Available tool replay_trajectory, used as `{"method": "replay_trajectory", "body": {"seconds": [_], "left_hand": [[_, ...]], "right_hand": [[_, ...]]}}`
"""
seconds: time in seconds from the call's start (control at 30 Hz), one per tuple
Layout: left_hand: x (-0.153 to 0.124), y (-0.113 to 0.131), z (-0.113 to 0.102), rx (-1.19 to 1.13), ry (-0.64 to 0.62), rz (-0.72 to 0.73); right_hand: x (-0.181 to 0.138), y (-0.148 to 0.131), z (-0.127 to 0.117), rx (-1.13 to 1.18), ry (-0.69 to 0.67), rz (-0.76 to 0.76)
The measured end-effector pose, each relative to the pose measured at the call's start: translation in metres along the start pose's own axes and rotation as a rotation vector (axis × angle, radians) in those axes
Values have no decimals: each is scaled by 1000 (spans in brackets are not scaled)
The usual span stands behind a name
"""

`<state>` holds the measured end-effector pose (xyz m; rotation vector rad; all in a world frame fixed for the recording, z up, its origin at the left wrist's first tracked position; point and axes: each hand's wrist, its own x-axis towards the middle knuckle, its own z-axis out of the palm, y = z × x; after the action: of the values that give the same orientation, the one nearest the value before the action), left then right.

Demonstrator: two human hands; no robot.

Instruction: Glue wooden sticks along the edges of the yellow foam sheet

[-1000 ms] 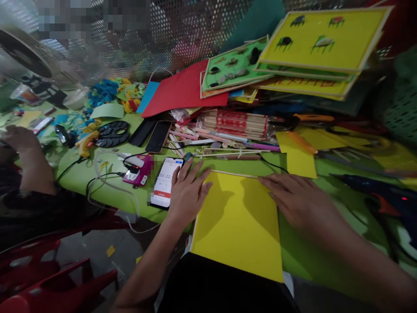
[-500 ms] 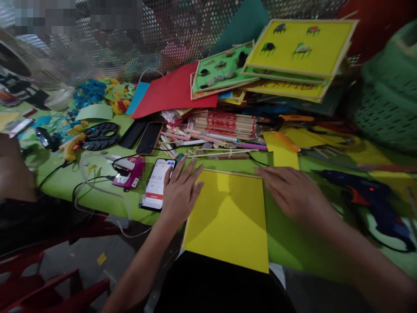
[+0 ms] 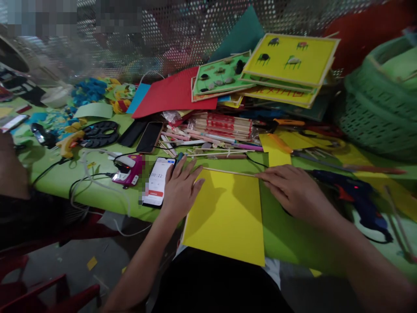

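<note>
A yellow sheet (image 3: 226,213) lies on the green table (image 3: 293,243) in front of me, its near edge hanging over the table's edge. A thin wooden stick (image 3: 228,172) runs along the sheet's far edge. My left hand (image 3: 180,189) rests flat on the sheet's left side, fingers spread, beside a phone (image 3: 157,181) with a lit screen. My right hand (image 3: 289,189) lies flat at the sheet's right edge, fingertips touching the stick's right end.
A dark blue glue gun (image 3: 356,195) lies right of my right hand. Bundled sticks (image 3: 224,126), a red sheet (image 3: 174,93) and framed yellow boards (image 3: 289,56) fill the back. A green basket (image 3: 381,108) stands at right. Another person's arm (image 3: 11,169) is at left.
The view has shifted to the right, bringing the green basket into sight. Both hands stay flat at the yellow sheet's far corners.
</note>
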<state>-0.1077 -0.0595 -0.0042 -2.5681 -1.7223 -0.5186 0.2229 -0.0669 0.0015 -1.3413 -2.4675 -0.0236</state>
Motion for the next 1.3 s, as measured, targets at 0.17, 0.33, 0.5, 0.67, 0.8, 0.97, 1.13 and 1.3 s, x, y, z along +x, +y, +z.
{"method": "replay_trajectory", "body": {"seconds": [0.17,0.33,0.5,0.67,0.8,0.97,1.13,1.3], "left_hand": [[-1,3,-1,22,-21,-20],[0,6,-4,28,-21,-19],[0,3,-4,7,-38,-7],[-4,0,-3,-25,30,-13],[-5,1,-3,-16,-22,-27],[-3,3,-4,11,-71,-19],[0,4,-6,15,-90,4],[-2,2,-5,-16,-84,-3]], "right_hand": [[-2,3,7,-18,5,-33],[-3,3,10,-28,-28,-22],[-4,-1,10,-30,-23,-21],[-6,-2,11,-59,-9,-24],[-7,-1,14,-59,5,-42],[-7,-3,15,-87,-2,-61],[-9,-8,15,-128,-32,-62],[-9,-7,16,-128,-39,-42]]}}
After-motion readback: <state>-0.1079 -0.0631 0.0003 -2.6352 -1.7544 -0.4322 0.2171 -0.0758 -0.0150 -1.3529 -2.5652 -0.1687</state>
